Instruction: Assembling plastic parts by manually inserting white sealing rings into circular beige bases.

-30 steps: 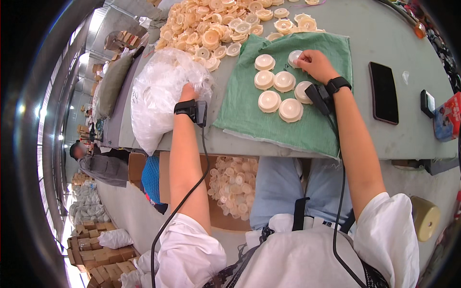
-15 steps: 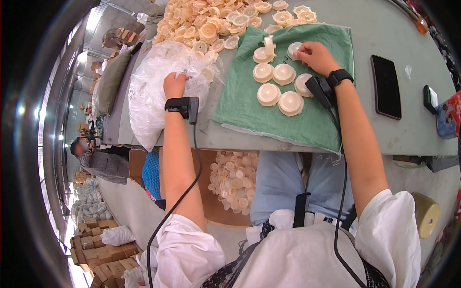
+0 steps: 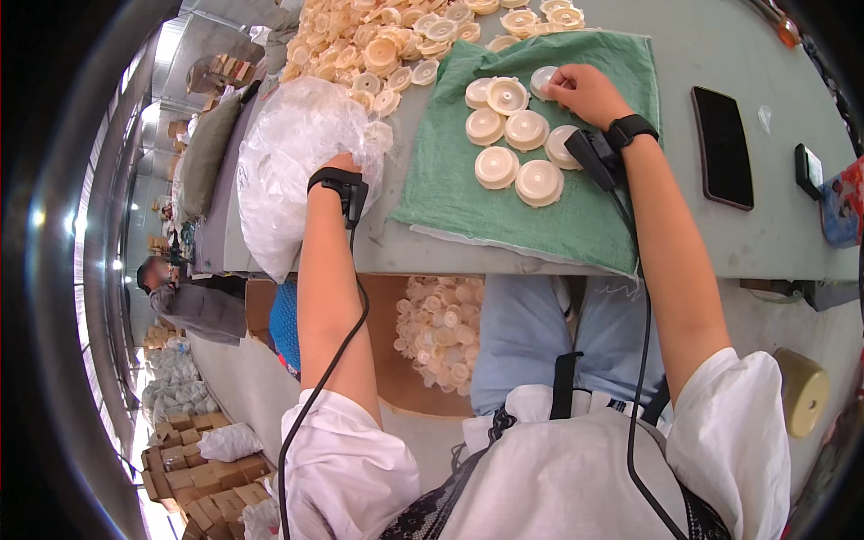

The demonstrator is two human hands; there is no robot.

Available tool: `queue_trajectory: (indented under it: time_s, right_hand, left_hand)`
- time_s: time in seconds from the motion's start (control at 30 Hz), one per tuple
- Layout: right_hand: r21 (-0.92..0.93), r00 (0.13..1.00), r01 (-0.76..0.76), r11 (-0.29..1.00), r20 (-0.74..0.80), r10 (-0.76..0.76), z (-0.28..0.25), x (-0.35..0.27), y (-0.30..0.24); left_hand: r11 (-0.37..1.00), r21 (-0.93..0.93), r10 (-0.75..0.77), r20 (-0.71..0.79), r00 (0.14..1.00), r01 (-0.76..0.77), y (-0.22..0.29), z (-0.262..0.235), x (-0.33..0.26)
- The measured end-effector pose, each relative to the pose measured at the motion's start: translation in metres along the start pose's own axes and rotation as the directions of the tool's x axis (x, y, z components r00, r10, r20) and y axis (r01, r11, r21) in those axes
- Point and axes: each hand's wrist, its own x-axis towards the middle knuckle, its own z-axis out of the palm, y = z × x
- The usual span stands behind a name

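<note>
A green cloth (image 3: 576, 207) lies on the grey table (image 3: 720, 243) and carries several cream round plastic caps (image 3: 517, 153). My right hand (image 3: 585, 90) rests at the cloth's far side, its fingers closed on one cream cap (image 3: 543, 81). My left hand (image 3: 340, 166) is pushed into a clear plastic bag (image 3: 288, 153) at the table's left edge; its fingers are hidden inside the bag. Both wrists wear black bands with cables.
A big heap of cream caps (image 3: 396, 40) lies at the far side of the table. A black phone (image 3: 723, 148) and a small black device (image 3: 808, 166) lie to the right. A box of caps (image 3: 441, 328) sits below the table. Another person (image 3: 184, 297) stands at left.
My left hand has moved further left and deeper into the clear bag. My right hand stays on the cap at the cloth's far side.
</note>
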Motion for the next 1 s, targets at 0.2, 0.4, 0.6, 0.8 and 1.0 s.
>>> queue_trajectory:
  time_s: [0.2, 0.4, 0.6, 0.8, 1.0]
  right_hand:
    - [0.041, 0.998, -0.062, 0.997, 0.011, 0.061, 0.002, -0.001, -0.008]
    - [0.056, 0.997, -0.071, 0.996, -0.003, 0.071, 0.001, 0.001, -0.001]
    - [0.107, 0.999, -0.046, 0.993, 0.030, 0.043, 0.003, 0.004, 0.000]
    - [0.077, 0.999, -0.040, 0.996, -0.005, 0.040, 0.005, 0.002, 0.010]
    - [0.048, 1.000, -0.011, 0.999, -0.020, 0.012, 0.007, 0.004, 0.002]
  left_hand:
    - [0.998, 0.040, -0.038, -0.042, 0.998, 0.040, -0.006, 0.005, 0.006]
    - [0.948, -0.290, -0.217, -0.298, 0.930, 0.129, 0.011, -0.004, -0.010]
    - [0.670, -0.740, -0.411, -0.441, 0.798, -0.065, -0.011, -0.029, 0.001]
    - [0.112, -0.956, -0.503, -0.291, 0.814, -0.273, -0.015, -0.054, -0.003]
    - [0.642, -0.681, -0.255, -0.623, 0.739, -0.353, -0.046, -0.088, -0.006]
